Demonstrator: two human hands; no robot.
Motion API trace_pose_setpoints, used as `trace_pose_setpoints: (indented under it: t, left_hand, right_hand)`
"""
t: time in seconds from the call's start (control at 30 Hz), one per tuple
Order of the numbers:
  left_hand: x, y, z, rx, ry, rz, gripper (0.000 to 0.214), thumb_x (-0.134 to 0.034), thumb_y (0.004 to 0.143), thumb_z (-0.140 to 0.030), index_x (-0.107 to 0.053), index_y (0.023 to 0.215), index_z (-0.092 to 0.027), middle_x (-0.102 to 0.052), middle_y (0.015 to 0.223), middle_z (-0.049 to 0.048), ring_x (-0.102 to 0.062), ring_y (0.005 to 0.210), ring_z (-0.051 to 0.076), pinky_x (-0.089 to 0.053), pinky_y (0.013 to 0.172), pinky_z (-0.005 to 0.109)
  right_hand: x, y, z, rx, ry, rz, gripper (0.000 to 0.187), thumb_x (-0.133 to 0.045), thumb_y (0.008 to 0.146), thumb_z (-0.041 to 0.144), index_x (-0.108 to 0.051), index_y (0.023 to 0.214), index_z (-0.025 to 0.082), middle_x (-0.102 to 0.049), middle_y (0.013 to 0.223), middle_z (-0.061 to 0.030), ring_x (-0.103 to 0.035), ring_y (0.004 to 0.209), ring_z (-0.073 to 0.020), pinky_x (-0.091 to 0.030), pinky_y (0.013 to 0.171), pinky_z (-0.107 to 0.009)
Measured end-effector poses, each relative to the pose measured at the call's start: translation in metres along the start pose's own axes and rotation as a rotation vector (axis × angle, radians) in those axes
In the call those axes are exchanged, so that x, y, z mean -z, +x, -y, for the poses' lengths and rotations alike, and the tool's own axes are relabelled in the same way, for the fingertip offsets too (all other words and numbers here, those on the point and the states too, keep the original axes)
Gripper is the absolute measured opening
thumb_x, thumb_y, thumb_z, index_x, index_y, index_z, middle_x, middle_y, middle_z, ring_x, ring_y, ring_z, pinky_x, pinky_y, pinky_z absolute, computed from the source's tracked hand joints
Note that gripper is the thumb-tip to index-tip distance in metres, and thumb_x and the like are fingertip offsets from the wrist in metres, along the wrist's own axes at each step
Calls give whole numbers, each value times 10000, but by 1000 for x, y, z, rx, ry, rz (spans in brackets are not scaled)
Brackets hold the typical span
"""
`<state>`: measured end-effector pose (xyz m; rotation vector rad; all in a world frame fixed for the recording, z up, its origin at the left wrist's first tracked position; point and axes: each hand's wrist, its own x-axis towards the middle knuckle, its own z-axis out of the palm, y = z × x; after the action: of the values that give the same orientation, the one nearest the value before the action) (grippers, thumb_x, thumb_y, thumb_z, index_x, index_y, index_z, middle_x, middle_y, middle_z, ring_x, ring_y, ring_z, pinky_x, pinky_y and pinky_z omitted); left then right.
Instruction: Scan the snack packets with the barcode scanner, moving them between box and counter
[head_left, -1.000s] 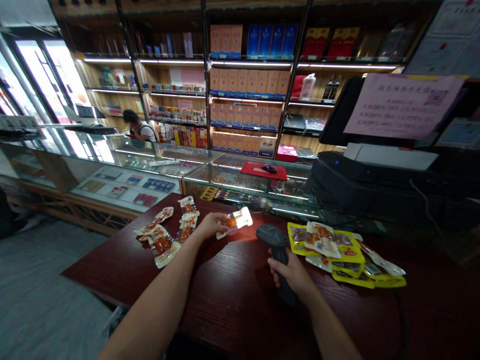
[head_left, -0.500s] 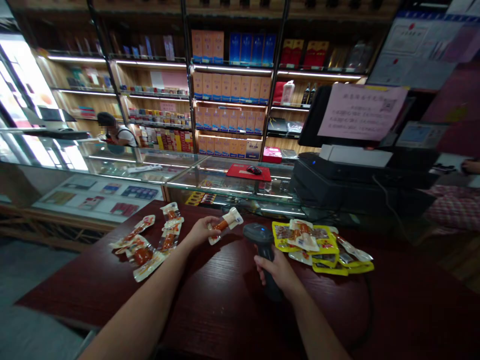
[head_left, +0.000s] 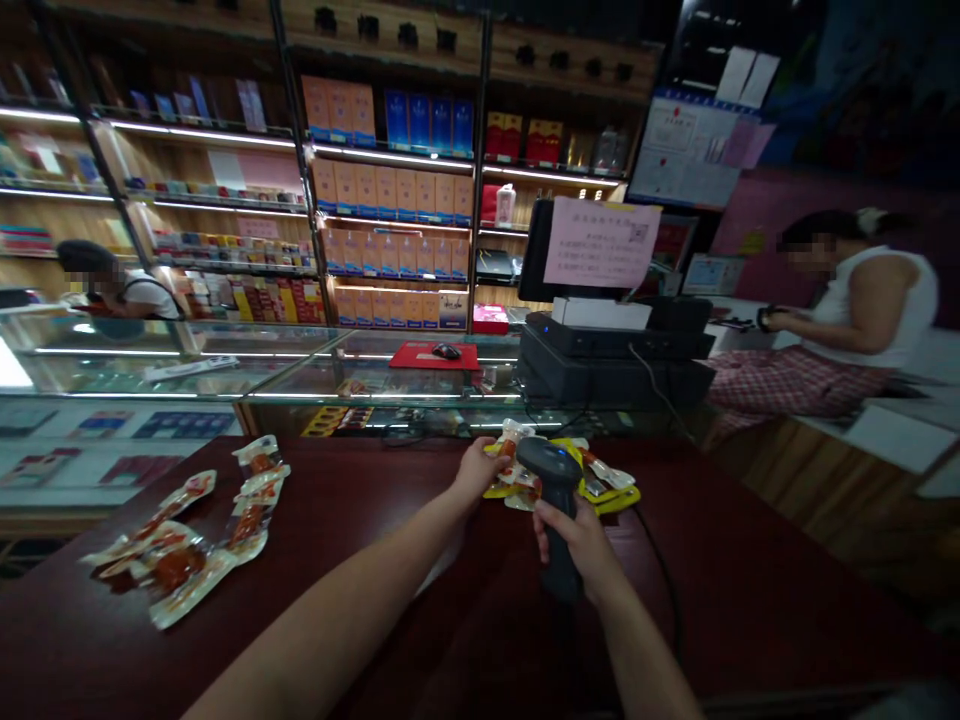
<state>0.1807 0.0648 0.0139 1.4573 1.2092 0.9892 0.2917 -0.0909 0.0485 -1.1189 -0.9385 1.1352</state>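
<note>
My left hand (head_left: pixel 478 473) grips a clear-and-white plastic packet of reddish-brown sausage (head_left: pixel 513 436) over the near pile. That pile of yellow-edged snack packets (head_left: pixel 619 499) lies on the dark red table (head_left: pixel 360 560), partly hidden behind my hands. A dark grey handheld barcode scanner (head_left: pixel 552 462) is in my right hand (head_left: pixel 576 540), held upright by its handle. Its head is just right of the held packet; I cannot tell whether they touch. Several more vacuum-packed snacks (head_left: pixel 178 568) lie at the table's left side.
Behind the table stands a glass display counter (head_left: pixel 330 370) with a mouse (head_left: pixel 446 351) on a red mat. A monitor (head_left: pixel 536 250) rises above a black cash drawer (head_left: pixel 600 365). One person (head_left: pixel 885 300) sits at right, another (head_left: pixel 120 280) leans at far left. A cable (head_left: pixel 671 570) crosses the table.
My left hand has carried the sausage packet rightward to the yellow-edged pile. The scanner remains in my right hand. The view has turned right, bringing the seated person into sight.
</note>
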Motion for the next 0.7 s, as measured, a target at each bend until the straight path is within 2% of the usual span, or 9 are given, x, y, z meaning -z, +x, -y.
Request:
trace_pose_setpoints:
  t: [0.1, 0.17, 0.27, 0.37, 0.47, 0.57, 0.63, 0.7]
  left_hand:
    - [-42, 7, -16, -58, 219, -48, 445, -669, 697, -238, -574, 1111, -107, -672, 983, 141, -635, 870, 210, -467, 727, 279]
    - [-61, 7, -25, -94, 379, -50, 394, -642, 719, -272, -606, 1079, -117, -669, 987, 147, -620, 920, 228, -445, 767, 292]
    - [-77, 1, -31, -181, 624, -18, 323, -591, 749, -349, -668, 985, -142, -652, 992, 152, -593, 957, 252, -422, 804, 321]
    - [-81, -7, -31, -274, 769, -65, 359, -535, 778, -424, -707, 947, -159, -606, 1048, 168, -543, 1017, 273, -395, 865, 356]
    - [-76, -11, -29, -309, 779, -85, 369, -517, 793, -439, -719, 954, -176, -581, 1038, 159, -516, 1037, 269, -382, 902, 356]
    - [-60, -12, -26, -358, 713, -113, 381, -500, 814, -432, -708, 984, -162, -557, 1051, 151, -523, 1033, 245, -378, 931, 330]
    - [-38, -12, -22, -382, 672, -159, 396, -511, 811, -433, -689, 1014, -144, -522, 1124, 156, -508, 1082, 244, -362, 966, 321]
    - [-4, -12, -17, -384, 673, -219, 402, -555, 782, -436, -675, 1029, -142, -477, 1212, 159, -466, 1158, 260, -345, 994, 326]
  right_hand:
    - [19, -7, 9, 27, 23, -37, 456, -744, 626, 423, -520, 931, 169, -564, 502, 67, -482, 363, -84, -426, 335, -190]
    - [31, -11, 13, 42, 38, -59, 457, -745, 633, 403, -515, 951, 168, -566, 506, 69, -481, 366, -82, -428, 340, -189]
    - [43, -15, 16, 62, 57, -85, 453, -741, 647, 389, -511, 967, 167, -568, 511, 69, -475, 366, -77, -426, 348, -187]
    - [49, -17, 17, 72, 65, -103, 455, -743, 643, 396, -519, 964, 165, -565, 508, 69, -469, 363, -76, -417, 345, -185]
    - [48, -17, 17, 62, 67, -101, 467, -755, 619, 421, -528, 942, 171, -565, 504, 68, -476, 360, -83, -411, 340, -189]
    - [39, -15, 13, 38, 60, -74, 497, -763, 595, 449, -534, 938, 172, -564, 501, 68, -480, 357, -90, -419, 342, -200]
    - [31, -14, 10, 22, 43, -56, 489, -765, 590, 452, -540, 924, 174, -564, 505, 67, -479, 358, -91, -419, 341, -203]
    - [21, -11, 5, 1, 21, -32, 439, -765, 591, 448, -545, 863, 184, -562, 510, 63, -484, 366, -94, -416, 344, -205]
